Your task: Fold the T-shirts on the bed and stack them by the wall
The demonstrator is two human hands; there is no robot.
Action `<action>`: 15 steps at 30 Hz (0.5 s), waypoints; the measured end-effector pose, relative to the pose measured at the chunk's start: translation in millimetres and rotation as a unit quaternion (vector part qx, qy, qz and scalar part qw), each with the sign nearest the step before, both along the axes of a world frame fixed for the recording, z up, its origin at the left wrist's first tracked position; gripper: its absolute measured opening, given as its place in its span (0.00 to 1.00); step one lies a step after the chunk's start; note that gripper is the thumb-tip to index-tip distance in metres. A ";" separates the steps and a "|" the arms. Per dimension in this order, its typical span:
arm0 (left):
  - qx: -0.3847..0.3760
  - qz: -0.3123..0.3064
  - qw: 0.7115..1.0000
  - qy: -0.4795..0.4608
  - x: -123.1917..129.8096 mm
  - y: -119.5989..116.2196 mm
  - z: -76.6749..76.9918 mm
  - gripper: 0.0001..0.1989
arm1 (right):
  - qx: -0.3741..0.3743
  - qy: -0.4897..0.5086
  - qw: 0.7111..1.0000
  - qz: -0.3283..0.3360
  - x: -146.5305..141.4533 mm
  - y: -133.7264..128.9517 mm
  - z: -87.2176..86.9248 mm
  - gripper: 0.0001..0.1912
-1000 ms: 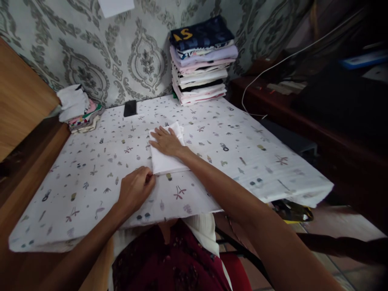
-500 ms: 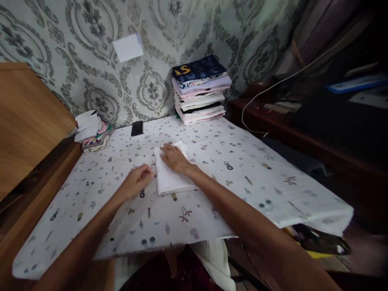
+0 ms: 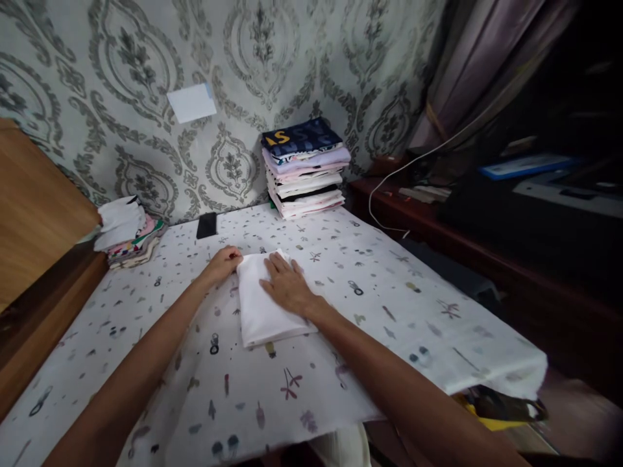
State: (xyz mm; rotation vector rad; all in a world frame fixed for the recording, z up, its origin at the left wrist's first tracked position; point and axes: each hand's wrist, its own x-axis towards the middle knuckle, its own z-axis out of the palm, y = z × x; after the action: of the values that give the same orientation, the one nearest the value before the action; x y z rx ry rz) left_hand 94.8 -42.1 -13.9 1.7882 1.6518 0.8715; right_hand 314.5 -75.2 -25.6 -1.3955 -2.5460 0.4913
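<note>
– What is seen in the head view?
– A folded white cloth (image 3: 257, 308) is laid near the middle of the print-covered table (image 3: 438, 337). It is partly covered by the right hand (image 3: 288, 285), whose grip is open, palm down, fingers spread.
– And the left hand (image 3: 224, 263)?
– Its fingers are curled at the cloth's far left corner; whether the corner is pinched cannot be told.
– What else is set out?
– By the wall, a dark phone (image 3: 207, 225) is placed between a small clothes pile (image 3: 129, 233) and a tall folded stack (image 3: 306, 175).
</note>
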 end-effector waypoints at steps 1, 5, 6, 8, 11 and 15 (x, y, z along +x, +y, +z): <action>-0.002 -0.009 1.000 -0.011 -1.4 1.1 -0.2 0.09 | 0.000 -0.001 1.000 0.000 0.0 0.4 0.0 0.33; -0.006 -0.022 0.999 -0.027 -5.0 4.8 -3.4 0.11 | 0.003 0.001 1.000 0.003 0.0 1.1 -0.4 0.33; -0.005 -0.022 0.999 -0.022 -5.1 5.3 -4.4 0.10 | 0.004 0.001 1.000 0.002 0.0 0.8 -0.5 0.33; 0.003 -0.021 1.000 -0.009 -4.1 4.6 -6.0 0.08 | 0.004 0.000 1.000 -0.001 0.0 -0.2 -0.3 0.33; 0.032 0.020 0.999 0.002 0.5 -5.3 -7.6 0.05 | 0.004 -0.003 1.000 -0.004 0.6 -1.1 1.4 0.32; 0.003 0.139 0.986 -0.095 10.5 -37.3 -8.8 0.13 | 0.018 0.017 1.000 -0.010 1.8 7.6 7.2 0.27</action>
State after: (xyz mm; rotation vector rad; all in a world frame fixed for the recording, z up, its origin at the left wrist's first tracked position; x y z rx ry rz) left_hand 105.3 -79.4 -22.7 1.4473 1.7972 1.1312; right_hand 316.3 -67.6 -18.3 -1.3867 -2.4999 0.4594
